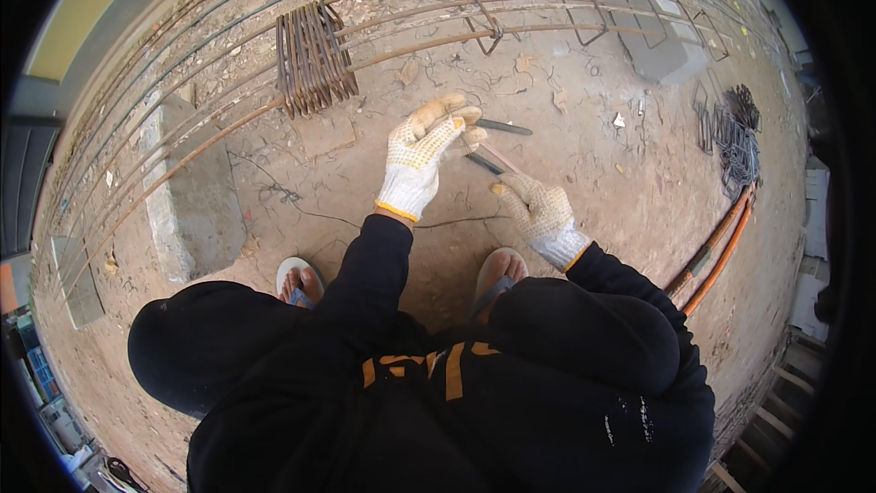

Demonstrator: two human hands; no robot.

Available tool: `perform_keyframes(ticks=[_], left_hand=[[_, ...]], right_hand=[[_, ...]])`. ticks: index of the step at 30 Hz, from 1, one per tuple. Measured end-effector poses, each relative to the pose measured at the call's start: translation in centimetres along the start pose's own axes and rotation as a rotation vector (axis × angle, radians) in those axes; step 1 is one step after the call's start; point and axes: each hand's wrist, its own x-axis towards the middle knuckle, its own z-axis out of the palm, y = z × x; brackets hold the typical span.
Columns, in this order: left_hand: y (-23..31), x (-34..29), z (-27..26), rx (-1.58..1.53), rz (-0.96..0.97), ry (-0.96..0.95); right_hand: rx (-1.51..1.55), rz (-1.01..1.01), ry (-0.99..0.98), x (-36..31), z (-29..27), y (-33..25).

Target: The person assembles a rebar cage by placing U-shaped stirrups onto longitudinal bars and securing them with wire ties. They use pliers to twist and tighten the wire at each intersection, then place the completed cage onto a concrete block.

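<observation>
Both my hands wear white knitted gloves with yellowish, dotted palms. My left hand [418, 151], in front of my knees, is closed on a tool with two dark handles [505, 128], seemingly pincers. One handle sticks out to the right past the fingers; the other slants down toward my right hand. The tool's head is hidden by the left glove. My right hand [538, 212] is lower and to the right, its fingers bent together at the end of the lower handle. Whether it grips anything else cannot be made out.
Long steel bars [401, 55] cross the far side, with a stack of bent rebar stirrups [315, 59] hung on them. Concrete blocks [196, 210] stand left and far right [652, 27]. Wire bundles [735, 146] and orange-brown rods [716, 251] lie at right. Thin wire scraps litter the dirt.
</observation>
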Motion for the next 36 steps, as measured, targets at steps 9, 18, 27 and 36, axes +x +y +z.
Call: perform_keyframes(ticks=[9,18,27,36], left_hand=[[-0.2,0.2,-0.5,0.034,0.102,0.092],[-2.6,-1.1,1.5,0.142,0.084,0.068],[3.1,1.0,1.2,1.543,0.856,-0.198],[1.1,3.0,2.3,1.665,0.294,-0.906]], right_hand=[[0.068,0.166,-0.214,0.7,-1.4,-1.6],[0.266,0.110,-0.169,3.3,-1.0,-1.7],[0.280,0.162,-0.412,4.4,-6.3,-0.2],[0.431,0.122,-0.618,4.6,-10.6,1.1]])
